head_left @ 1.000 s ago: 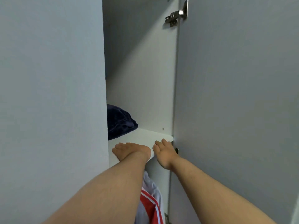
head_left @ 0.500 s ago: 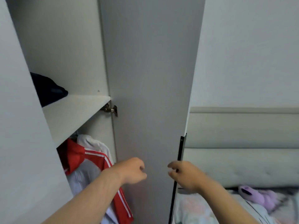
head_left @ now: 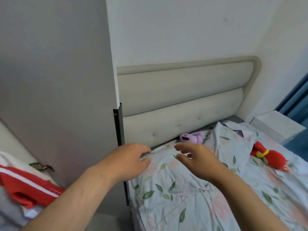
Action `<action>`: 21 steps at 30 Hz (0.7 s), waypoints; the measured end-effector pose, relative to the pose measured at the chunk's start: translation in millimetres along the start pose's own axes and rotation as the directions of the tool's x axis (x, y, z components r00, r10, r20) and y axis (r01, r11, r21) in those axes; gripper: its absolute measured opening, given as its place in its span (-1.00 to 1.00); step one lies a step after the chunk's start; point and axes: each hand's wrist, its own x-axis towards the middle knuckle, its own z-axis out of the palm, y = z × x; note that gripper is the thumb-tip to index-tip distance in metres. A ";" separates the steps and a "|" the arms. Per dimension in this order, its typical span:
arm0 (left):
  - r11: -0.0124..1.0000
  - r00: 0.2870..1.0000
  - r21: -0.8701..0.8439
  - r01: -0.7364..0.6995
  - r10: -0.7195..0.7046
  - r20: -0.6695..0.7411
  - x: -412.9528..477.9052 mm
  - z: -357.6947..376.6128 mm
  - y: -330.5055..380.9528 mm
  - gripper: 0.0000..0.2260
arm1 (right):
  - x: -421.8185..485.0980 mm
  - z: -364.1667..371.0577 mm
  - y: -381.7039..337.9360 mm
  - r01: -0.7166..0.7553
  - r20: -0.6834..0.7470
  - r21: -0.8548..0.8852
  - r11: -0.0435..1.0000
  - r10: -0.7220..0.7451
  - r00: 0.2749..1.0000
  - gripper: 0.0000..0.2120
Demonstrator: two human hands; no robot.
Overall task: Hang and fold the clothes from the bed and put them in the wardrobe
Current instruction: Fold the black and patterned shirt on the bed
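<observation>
The open wardrobe door (head_left: 66, 90) fills the left, its black edge handle (head_left: 119, 127) beside the bed. Inside the wardrobe at the lower left hangs a red, white and grey garment (head_left: 25, 185). The bed (head_left: 216, 189) with a leaf-print sheet lies to the right. My left hand (head_left: 128, 160) hovers in front of the door's edge, fingers loosely curled, holding nothing. My right hand (head_left: 196, 157) is held over the sheet with fingers relaxed and spread, empty.
A padded beige headboard (head_left: 183, 100) stands against the wall. A purple plush toy (head_left: 193, 137) lies at its foot and a red plush toy (head_left: 270, 155) lies on the sheet to the right. A white bedside unit (head_left: 276, 125) and blue curtain (head_left: 298, 104) are at far right.
My view has swung right from the wardrobe shelf to the bed. Both hands left the shelf, drew back past the door and now hover by the door edge and over the sheet.
</observation>
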 end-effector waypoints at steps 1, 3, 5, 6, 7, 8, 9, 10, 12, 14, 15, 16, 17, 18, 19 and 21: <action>1.000 1.000 0.024 -0.007 0.006 0.029 9.2 0.7 1.2 -0.74 | 1.3 -0.3 8.0 -0.028 -0.001 -0.001 1.000 0.028 1.000 -0.69; 0.998 0.998 0.057 -0.010 0.007 0.058 25.8 0.1 1.9 -0.73 | 4.0 -1.4 20.8 -0.090 -0.002 -0.014 0.996 0.090 0.996 -0.69; 0.997 0.998 0.077 -0.029 0.024 0.066 41.5 -2.4 3.4 -0.69 | 7.9 -4.4 30.6 -0.141 -0.005 -0.036 0.989 0.141 0.990 -0.69; 0.996 0.997 0.083 -0.045 0.040 0.070 49.1 -3.3 5.0 -0.68 | 9.7 -7.2 34.1 -0.158 -0.005 -0.053 0.986 0.158 0.987 -0.68; 0.994 0.996 0.086 -0.065 0.059 0.072 56.9 -4.4 7.6 -0.66 | 11.4 -10.6 36.9 -0.172 -0.006 -0.073 0.982 0.172 0.985 -0.67; 0.992 0.994 0.086 -0.088 0.082 0.071 65.4 -5.0 10.5 -0.65 | 12.7 -14.4 39.1 -0.181 -0.010 -0.097 0.979 0.181 0.983 -0.65; 0.990 0.992 0.081 -0.112 0.106 0.068 73.5 -5.2 13.8 -0.65 | 13.8 -18.1 41.1 -0.192 -0.015 -0.117 0.975 0.191 0.981 -0.64; 0.988 0.989 0.076 -0.135 0.131 0.064 82.0 -4.9 17.4 -0.64 | 13.9 -21.7 43.0 -0.206 -0.022 -0.125 0.970 0.205 0.978 -0.63; 0.981 0.983 0.077 -0.179 0.175 0.065 94.3 -2.6 25.0 -0.65 | 11.0 -27.4 46.3 -0.244 -0.038 -0.108 0.964 0.242 0.970 -0.63; 0.971 0.973 0.083 -0.223 0.217 0.075 104.5 2.0 30.1 -0.66 | 4.6 -31.1 51.1 -0.285 -0.063 -0.071 0.956 0.280 0.958 -0.64; 0.965 0.967 0.087 -0.247 0.240 0.084 109.9 5.5 32.2 -0.67 | 0.1 -32.8 53.9 -0.308 -0.077 -0.052 0.950 0.304 0.950 -0.65; 0.960 0.961 0.088 -0.268 0.259 0.100 115.0 9.8 33.9 -0.67 | -5.5 -34.3 56.4 -0.334 -0.089 -0.035 0.942 0.330 0.940 -0.65; 0.954 0.954 0.086 -0.286 0.275 0.117 119.4 14.3 36.3 -0.67 | -11.5 -35.6 59.0 -0.358 -0.099 -0.024 0.934 0.354 0.930 -0.65; 0.950 0.947 0.080 -0.302 0.289 0.138 123.1 19.5 39.4 -0.67 | -18.9 -37.0 61.7 -0.381 -0.108 -0.020 0.924 0.377 0.920 -0.64; 0.945 0.939 0.069 -0.319 0.306 0.158 126.4 25.2 43.1 -0.68 | -27.4 -37.9 64.3 -0.406 -0.119 -0.019 0.914 0.401 0.908 -0.64; 0.932 0.918 0.041 -0.360 0.346 0.191 132.7 36.9 52.2 -0.68 | -47.3 -39.0 68.6 -0.470 -0.147 -0.012 0.883 0.463 0.874 -0.64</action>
